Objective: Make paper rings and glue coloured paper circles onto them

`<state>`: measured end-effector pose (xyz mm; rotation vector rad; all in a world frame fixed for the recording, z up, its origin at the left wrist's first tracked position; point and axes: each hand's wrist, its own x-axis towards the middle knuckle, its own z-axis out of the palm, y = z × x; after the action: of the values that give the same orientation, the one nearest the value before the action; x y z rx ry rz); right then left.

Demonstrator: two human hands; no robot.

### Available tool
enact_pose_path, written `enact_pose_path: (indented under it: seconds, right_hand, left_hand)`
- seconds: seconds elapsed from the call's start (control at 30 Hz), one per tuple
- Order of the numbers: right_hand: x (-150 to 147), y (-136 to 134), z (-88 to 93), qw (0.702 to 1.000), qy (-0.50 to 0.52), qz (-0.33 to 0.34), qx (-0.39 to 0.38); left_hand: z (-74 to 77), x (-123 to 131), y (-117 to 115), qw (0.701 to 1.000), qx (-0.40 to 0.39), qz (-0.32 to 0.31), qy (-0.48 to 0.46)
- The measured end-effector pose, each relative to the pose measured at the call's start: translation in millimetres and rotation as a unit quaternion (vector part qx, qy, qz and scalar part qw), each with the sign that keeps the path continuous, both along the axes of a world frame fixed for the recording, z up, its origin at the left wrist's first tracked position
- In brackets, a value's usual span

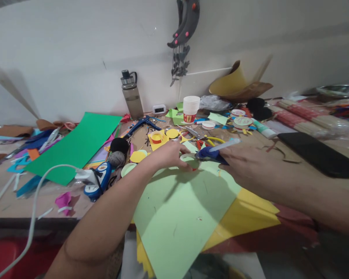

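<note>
My left hand (174,153) is closed at the fingertips around the rim of a short round cup piece (189,159), whose face is pale green and whose side shows a bit of red. In my right hand (235,159) is a blue hot glue gun (209,153), with a translucent stick out of its back. The gun's nozzle points left and meets or nearly meets the cup piece's edge; I cannot tell which. Beneath both hands lies a light green paper sheet (180,217), on top of yellow sheets (247,217).
Behind the hands are stacked paper cups (191,106), a water bottle (132,97) and a small digital clock (159,109). On the left lie a green sheet (78,147) and a blue power strip (97,182) with a white cable. A black phone-like slab (320,155) lies right.
</note>
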<state>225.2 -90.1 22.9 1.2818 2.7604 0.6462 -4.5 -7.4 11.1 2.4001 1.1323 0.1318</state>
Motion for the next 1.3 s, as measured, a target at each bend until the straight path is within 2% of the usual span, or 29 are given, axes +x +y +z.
enact_pose_path:
  seconds: [0.13,0.27,0.4,0.67,0.93,1.13,1.3]
  right_hand:
    - [-9,-1,3.1,0.997,0.012,-0.054,-0.044]
    - [-17,-1,6.9,0.984,0.094,-0.125,-0.088]
    - [-18,1,0.2,0.974,0.126,-0.157,-0.103]
    - [-10,10,-28.5,0.966,0.202,-0.124,-0.107]
    - [-5,8,-20.9,0.973,0.188,-0.109,-0.076]
    - [-4,7,-32.1,0.975,0.178,-0.113,-0.071]
    - [-13,11,-28.0,0.967,0.214,-0.089,-0.105]
  left_hand:
    - [-2.0,-1,1,1.000,-0.006,0.004,-0.009]
    - [-3.0,-1,0,0.999,-0.012,0.018,-0.031]
    - [-1.7,1,0,1.000,0.012,0.000,-0.013]
    - [-0.7,3,0,1.000,0.020,-0.006,-0.005]
    - [-3.2,2,2,1.000,0.019,-0.005,-0.003]
    - [-3.2,0,1,1.000,0.017,-0.004,-0.013]
    - [-3.1,1,2,1.000,0.023,-0.009,-0.013]
